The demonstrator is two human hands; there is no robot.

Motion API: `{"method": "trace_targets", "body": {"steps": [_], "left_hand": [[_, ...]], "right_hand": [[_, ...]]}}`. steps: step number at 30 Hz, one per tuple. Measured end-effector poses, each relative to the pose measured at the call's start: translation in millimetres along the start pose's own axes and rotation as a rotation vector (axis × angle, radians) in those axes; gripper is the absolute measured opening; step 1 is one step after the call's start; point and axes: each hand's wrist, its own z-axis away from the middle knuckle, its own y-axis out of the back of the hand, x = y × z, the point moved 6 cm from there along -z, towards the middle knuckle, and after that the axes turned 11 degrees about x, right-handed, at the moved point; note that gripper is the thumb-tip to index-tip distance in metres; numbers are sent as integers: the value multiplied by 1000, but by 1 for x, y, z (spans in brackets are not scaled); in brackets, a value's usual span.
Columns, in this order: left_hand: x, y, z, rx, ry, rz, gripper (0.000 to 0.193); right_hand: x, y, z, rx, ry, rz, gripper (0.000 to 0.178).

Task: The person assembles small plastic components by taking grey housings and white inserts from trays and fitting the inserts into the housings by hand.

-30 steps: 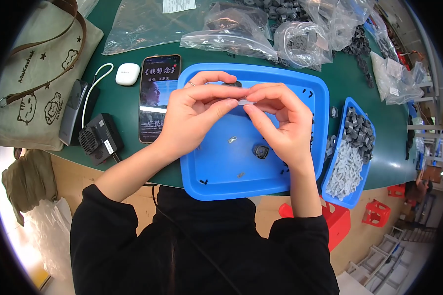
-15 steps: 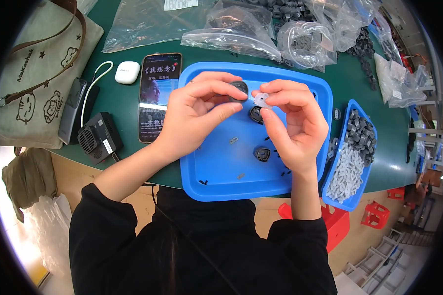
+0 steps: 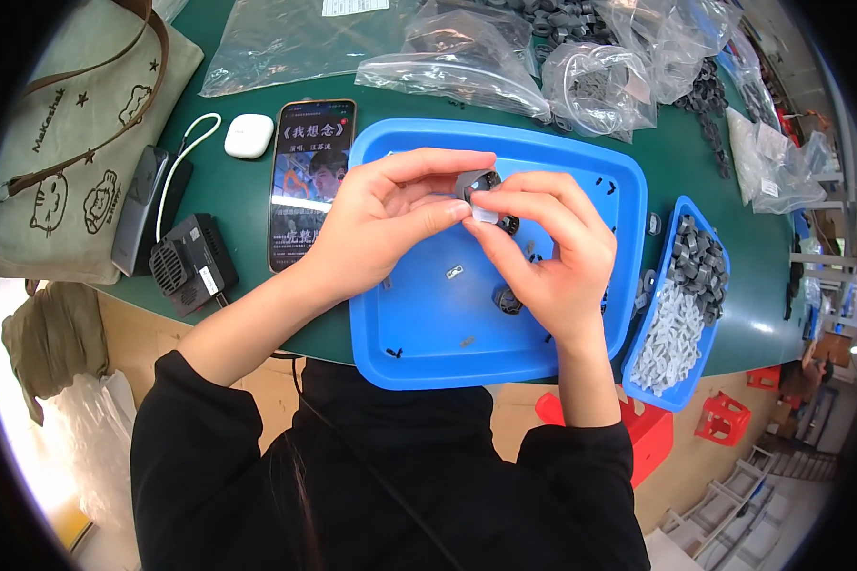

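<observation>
One dark cap (image 3: pixel 475 182) pinched in left hand (image 3: pixel 367 224) above tray (image 3: pixel 419 373); white piece (image 3: pixel 485 216), clamped in right hand (image 3: pixel 564 247), just on cap's near side; contact, long axis unclear.

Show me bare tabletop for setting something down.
Bare green tabletop lies right of the small blue tray, and between the white rounded case, smartphone and black grilled device. The far side is crowded with plastic bags and dark plastic parts.

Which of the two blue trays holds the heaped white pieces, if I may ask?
It is the smaller tray on the right; the larger tray shows only scattered parts.
</observation>
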Motion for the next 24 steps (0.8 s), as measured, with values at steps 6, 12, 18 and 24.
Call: {"method": "trace_targets", "body": {"steps": [6,12,18,24], "left_hand": [[-1,0,-2,26,67,88,38],[-3,-1,-1,-32,195,121,44],[-4,-2,-1,-47,197,124,44],[-5,-2,-1,-63,200,124,44]], "right_hand": [[19,5,4,78,-416,-321,19],[28,-1,8,2,-762,-636,19],[29,-3,10,-31,-793,-696,19],[28,-1,8,-18,-702,-609,13]]}}
